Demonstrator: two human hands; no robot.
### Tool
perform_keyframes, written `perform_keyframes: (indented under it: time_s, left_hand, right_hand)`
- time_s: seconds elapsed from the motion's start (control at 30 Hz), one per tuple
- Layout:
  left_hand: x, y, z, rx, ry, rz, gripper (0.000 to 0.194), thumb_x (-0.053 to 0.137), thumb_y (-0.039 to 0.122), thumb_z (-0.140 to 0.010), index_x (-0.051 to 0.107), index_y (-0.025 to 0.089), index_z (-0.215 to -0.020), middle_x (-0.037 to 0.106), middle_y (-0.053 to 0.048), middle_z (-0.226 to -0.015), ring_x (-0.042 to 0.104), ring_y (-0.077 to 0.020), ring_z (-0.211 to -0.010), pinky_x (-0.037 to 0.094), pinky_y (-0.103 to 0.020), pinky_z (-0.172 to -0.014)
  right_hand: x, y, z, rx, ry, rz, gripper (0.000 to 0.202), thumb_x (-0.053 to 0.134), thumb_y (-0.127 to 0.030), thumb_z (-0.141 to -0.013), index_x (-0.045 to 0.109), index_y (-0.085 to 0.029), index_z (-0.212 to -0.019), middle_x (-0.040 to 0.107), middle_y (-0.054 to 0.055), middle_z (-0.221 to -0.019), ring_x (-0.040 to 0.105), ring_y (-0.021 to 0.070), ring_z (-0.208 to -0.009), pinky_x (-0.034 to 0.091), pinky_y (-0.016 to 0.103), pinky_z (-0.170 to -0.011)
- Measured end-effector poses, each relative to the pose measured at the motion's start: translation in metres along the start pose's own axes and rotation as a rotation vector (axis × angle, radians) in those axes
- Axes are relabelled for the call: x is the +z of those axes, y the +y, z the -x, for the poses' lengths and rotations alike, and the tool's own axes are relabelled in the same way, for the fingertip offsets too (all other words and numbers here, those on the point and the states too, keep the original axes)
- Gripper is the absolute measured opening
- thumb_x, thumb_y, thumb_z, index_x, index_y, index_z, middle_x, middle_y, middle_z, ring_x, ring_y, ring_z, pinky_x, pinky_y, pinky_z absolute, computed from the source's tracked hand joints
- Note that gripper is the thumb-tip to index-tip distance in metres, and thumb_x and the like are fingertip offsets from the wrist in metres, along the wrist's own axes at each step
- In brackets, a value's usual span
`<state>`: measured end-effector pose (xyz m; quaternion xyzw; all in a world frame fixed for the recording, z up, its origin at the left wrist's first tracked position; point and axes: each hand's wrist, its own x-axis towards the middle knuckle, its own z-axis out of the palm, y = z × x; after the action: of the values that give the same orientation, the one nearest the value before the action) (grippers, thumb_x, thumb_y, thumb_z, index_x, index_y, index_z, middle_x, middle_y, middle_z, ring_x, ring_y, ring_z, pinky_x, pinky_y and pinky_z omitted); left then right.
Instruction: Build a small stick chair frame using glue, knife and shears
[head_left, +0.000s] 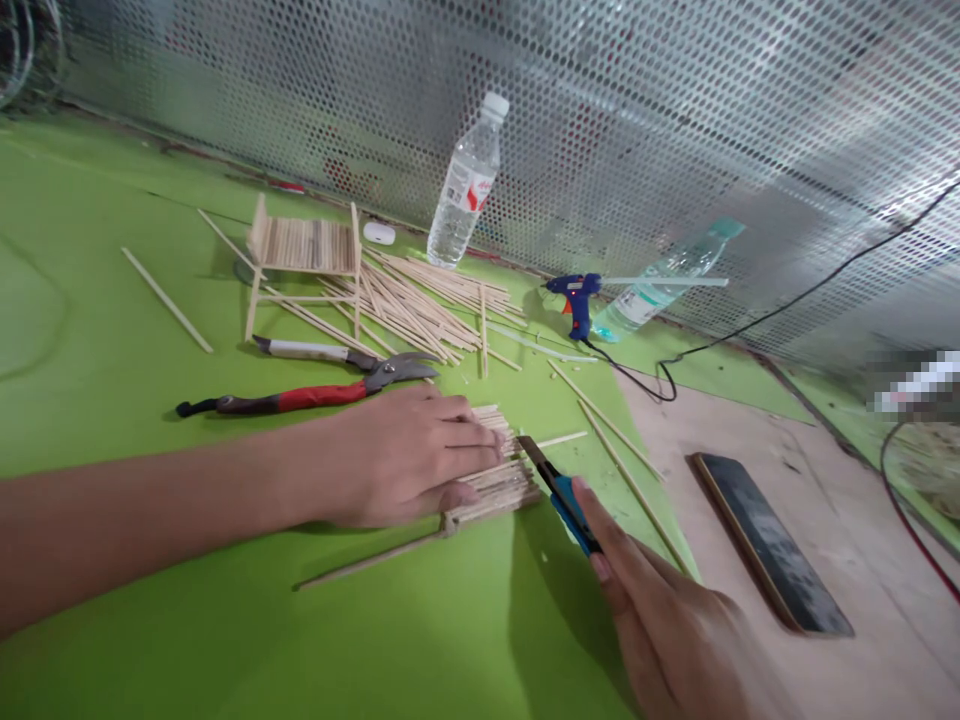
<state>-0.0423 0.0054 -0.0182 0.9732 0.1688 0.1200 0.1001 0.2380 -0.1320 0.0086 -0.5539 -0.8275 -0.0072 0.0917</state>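
Note:
My left hand lies flat, fingers stretched out, on a small panel of thin wooden sticks, pressing it on the green tabletop. One longer stick juts from the panel toward the lower left. In my right hand is a blue utility knife, its dark blade at the panel's right end, beside a stick that pokes out there. Above my left hand lie pruning shears with one red and one white handle. A small chair-like stick frame stands behind them.
Loose sticks are piled behind the shears. A clear bottle, a blue glue gun and a green-tinted bottle stand near the perforated metal screen. A phone lies at the right.

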Motion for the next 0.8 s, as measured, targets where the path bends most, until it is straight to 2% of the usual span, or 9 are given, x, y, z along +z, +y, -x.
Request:
perform_keyframes:
  time_s: [0.1,0.2,0.3,0.37,0.47,0.57,0.63,0.8]
  left_hand:
    - [0.001,-0.003,0.0,0.017,0.029,0.01,0.047,0.036,0.04,-0.112,0.058,0.021,-0.149,0.062,-0.006,-0.152,0.057,-0.0277,-0.135,0.037,-0.047,-0.114]
    - [0.001,-0.005,0.0,0.034,0.028,-0.01,0.045,0.039,0.04,-0.111,0.06,0.023,-0.146,0.064,-0.006,-0.151,0.059,-0.0281,-0.133,0.039,-0.047,-0.113]
    - [0.0,-0.004,0.001,0.051,0.036,-0.028,0.046,0.038,0.038,-0.111,0.058,0.02,-0.149,0.059,-0.008,-0.155,0.054,-0.0284,-0.14,0.036,-0.047,-0.118]
    - [0.001,0.0,0.004,-0.001,0.048,-0.033,0.049,0.037,0.04,-0.112,0.054,0.018,-0.152,0.054,-0.01,-0.159,0.049,-0.0294,-0.145,0.033,-0.047,-0.123]
    - [0.006,0.01,0.01,-0.174,0.081,-0.033,0.065,0.042,0.059,-0.107,0.044,0.021,-0.16,0.042,-0.014,-0.167,0.042,-0.0367,-0.151,0.032,-0.053,-0.124]
    - [0.01,0.021,0.014,-0.267,0.063,-0.02,0.103,0.043,0.086,-0.09,0.028,0.019,-0.167,0.026,-0.02,-0.173,0.034,-0.0491,-0.153,0.036,-0.064,-0.119]
    - [0.008,0.026,0.014,-0.297,0.009,-0.008,0.111,0.042,0.091,-0.086,0.026,0.017,-0.167,0.024,-0.022,-0.173,0.033,-0.0508,-0.153,0.036,-0.067,-0.117]
    - [-0.001,0.031,0.008,-0.355,-0.097,0.01,0.092,0.041,0.073,-0.097,0.025,0.016,-0.168,0.021,-0.022,-0.174,0.032,-0.0501,-0.154,0.036,-0.07,-0.117]
  right_hand:
    - [0.002,0.0,0.001,-0.001,0.011,0.003,0.077,0.04,-0.01,-0.101,0.012,-0.026,-0.171,0.084,0.01,-0.102,0.079,0.02,-0.064,0.059,0.021,-0.048]
    - [0.003,-0.001,0.0,-0.001,0.017,0.025,0.076,0.04,-0.01,-0.101,0.012,-0.026,-0.171,0.083,0.011,-0.103,0.078,0.0195,-0.06,0.061,0.022,-0.051]
    - [0.003,-0.002,0.001,0.007,0.014,0.025,0.078,0.039,-0.009,-0.1,0.011,-0.025,-0.171,0.083,0.01,-0.098,0.075,0.0188,-0.054,0.06,0.022,-0.05]
    - [0.003,-0.002,0.001,0.028,-0.009,0.011,0.078,0.039,-0.009,-0.099,0.012,-0.026,-0.171,0.083,0.009,-0.092,0.073,0.0187,-0.051,0.059,0.022,-0.048]
    - [0.003,-0.001,0.003,0.067,-0.053,-0.002,0.078,0.037,-0.008,-0.097,0.018,-0.026,-0.17,0.081,0.008,-0.087,0.072,0.0199,-0.05,0.059,0.024,-0.048]
    - [0.003,-0.001,0.004,0.08,-0.071,-0.005,0.079,0.038,-0.008,-0.094,0.022,-0.025,-0.17,0.081,0.01,-0.089,0.072,0.0209,-0.051,0.06,0.026,-0.05]
    - [0.003,-0.001,0.004,0.082,-0.067,-0.005,0.08,0.039,-0.007,-0.093,0.023,-0.025,-0.169,0.081,0.01,-0.089,0.071,0.0208,-0.05,0.061,0.027,-0.051]
    - [0.004,-0.001,0.004,0.08,-0.057,-0.005,0.08,0.04,-0.007,-0.095,0.02,-0.024,-0.17,0.08,0.009,-0.085,0.07,0.0196,-0.047,0.058,0.025,-0.046]
